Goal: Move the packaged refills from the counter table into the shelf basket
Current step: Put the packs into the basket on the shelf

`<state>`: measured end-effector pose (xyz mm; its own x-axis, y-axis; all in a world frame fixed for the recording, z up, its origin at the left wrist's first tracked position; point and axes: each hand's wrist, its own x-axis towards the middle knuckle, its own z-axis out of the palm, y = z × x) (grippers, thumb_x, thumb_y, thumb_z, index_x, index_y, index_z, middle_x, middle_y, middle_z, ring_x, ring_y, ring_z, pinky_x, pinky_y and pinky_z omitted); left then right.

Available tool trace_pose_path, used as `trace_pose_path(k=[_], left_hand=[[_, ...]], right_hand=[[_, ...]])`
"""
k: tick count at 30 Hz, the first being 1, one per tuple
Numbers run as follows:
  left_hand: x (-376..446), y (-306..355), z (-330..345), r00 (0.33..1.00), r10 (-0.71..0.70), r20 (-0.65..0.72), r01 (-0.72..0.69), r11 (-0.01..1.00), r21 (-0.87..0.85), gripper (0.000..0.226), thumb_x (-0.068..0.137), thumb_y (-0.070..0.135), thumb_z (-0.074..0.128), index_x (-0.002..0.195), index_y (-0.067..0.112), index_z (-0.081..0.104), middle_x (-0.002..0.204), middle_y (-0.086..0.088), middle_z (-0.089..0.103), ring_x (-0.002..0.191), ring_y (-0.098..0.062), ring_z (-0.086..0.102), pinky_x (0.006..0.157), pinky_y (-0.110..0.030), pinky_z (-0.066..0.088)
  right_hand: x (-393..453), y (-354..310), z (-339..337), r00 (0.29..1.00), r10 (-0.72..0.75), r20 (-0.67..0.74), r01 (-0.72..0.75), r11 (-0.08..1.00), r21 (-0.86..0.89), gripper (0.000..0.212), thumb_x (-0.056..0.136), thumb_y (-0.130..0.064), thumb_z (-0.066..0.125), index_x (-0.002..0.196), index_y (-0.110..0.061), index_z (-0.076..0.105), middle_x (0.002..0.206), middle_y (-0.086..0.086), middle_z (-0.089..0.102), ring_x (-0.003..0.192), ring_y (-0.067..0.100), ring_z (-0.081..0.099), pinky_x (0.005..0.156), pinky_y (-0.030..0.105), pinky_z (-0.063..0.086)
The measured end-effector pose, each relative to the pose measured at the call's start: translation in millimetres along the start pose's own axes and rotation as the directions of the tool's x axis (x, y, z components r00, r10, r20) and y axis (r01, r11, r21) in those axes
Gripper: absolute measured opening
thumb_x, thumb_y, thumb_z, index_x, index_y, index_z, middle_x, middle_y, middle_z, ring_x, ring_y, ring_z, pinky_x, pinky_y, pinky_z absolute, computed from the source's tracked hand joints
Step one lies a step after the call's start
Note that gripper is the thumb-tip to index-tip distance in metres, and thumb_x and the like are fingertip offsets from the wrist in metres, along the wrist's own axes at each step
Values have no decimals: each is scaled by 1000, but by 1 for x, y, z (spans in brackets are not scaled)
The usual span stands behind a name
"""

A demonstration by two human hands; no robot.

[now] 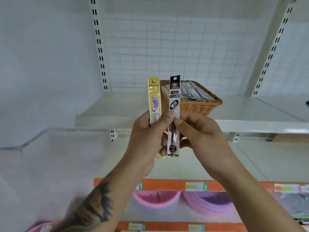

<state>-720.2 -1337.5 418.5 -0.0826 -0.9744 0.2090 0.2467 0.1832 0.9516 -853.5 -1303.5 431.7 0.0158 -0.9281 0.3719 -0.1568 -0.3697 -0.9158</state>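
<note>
While the left hand (147,136) grips the yellow refill packet (154,101) and the right hand (200,136) pinches the black-and-white refill packet (174,101), both stand upright just before the woven wicker basket (200,106) behind

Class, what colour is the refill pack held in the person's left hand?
Yellow, with a purple footprint; the refill pack in the left hand shows best in the head view.

Both refill packets' (174,97) print is blurred; hands hide their middles.
</note>
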Motion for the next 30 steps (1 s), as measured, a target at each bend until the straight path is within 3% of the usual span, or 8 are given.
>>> trace_pose_path(k=[3, 6, 8, 13, 18, 22, 26, 30], left_hand=[[38, 20, 7, 999, -36, 7, 36, 998, -57, 27, 100, 39, 64, 91, 13, 66, 72, -8, 54, 45, -19, 40, 46, -23, 31], [73, 36, 5, 992, -124, 5, 124, 987, -101, 44, 103, 52, 52, 90, 13, 67, 65, -4, 55, 44, -19, 39, 45, -23, 32], [90, 40, 2, 983, -183, 17, 184, 973, -139, 48, 104, 53, 47, 89, 13, 68, 64, -4, 54, 44, -19, 40, 42, -22, 33], [112, 35, -5, 962, -273, 7, 271, 949, -159, 39, 101, 47, 59, 90, 12, 72, 67, -4, 54, 48, -19, 45, 43, -26, 37], [120, 30, -10, 957, -289, 41, 291, 937, -193, 40, 100, 50, 59, 98, 11, 69, 66, -1, 51, 50, -16, 42, 41, -26, 34], [120, 28, -10, 947, -299, 116, 319, 918, -236, 30, 96, 45, 63, 92, 15, 65, 67, -1, 48, 52, -16, 39, 41, -24, 32], [116, 23, -3, 963, -241, 122, 263, 938, -227, 28, 100, 40, 60, 84, 16, 63, 66, 0, 48, 51, -15, 39, 41, -25, 30], [114, 18, 2, 987, -156, 50, 161, 976, -144, 34, 105, 40, 55, 88, 13, 67, 65, -2, 53, 47, -15, 47, 47, -27, 36]], right_hand=[[49, -10, -24, 991, -60, -117, 46, 992, -118, 14, 102, -18, 62, 98, -17, 75, 89, 26, 70, 72, 44, 62, 67, 54, 55], [107, -22, -47, 951, -82, -298, 11, 973, -231, 9, 97, -20, 69, 105, -23, 66, 82, 17, 72, 49, 18, 54, 45, 26, 42], [146, -24, -53, 962, -71, -263, -44, 912, -408, 13, 96, -23, 68, 108, -23, 62, 79, 5, 67, 41, 5, 50, 40, 18, 36], [206, 0, -41, 982, 82, -170, -182, 655, -733, 13, 91, -13, 57, 97, -13, 68, 90, 7, 70, 77, 21, 67, 64, 32, 59], [209, 4, -32, 982, 72, -173, -186, 459, -869, 11, 91, -17, 57, 99, -20, 64, 98, 3, 66, 85, 24, 64, 74, 37, 59], [177, -10, -19, 973, -182, -143, 25, 698, -716, 20, 97, -35, 60, 84, -22, 67, 77, -6, 69, 74, 11, 64, 66, 31, 53], [147, -17, 0, 990, -118, -78, 58, 841, -538, 35, 98, -44, 62, 73, -20, 66, 58, -12, 62, 57, 2, 56, 54, 15, 40], [141, -12, -2, 990, -78, -114, 21, 900, -436, 34, 99, -30, 63, 75, -6, 68, 51, -9, 53, 51, 3, 49, 52, 15, 38]])
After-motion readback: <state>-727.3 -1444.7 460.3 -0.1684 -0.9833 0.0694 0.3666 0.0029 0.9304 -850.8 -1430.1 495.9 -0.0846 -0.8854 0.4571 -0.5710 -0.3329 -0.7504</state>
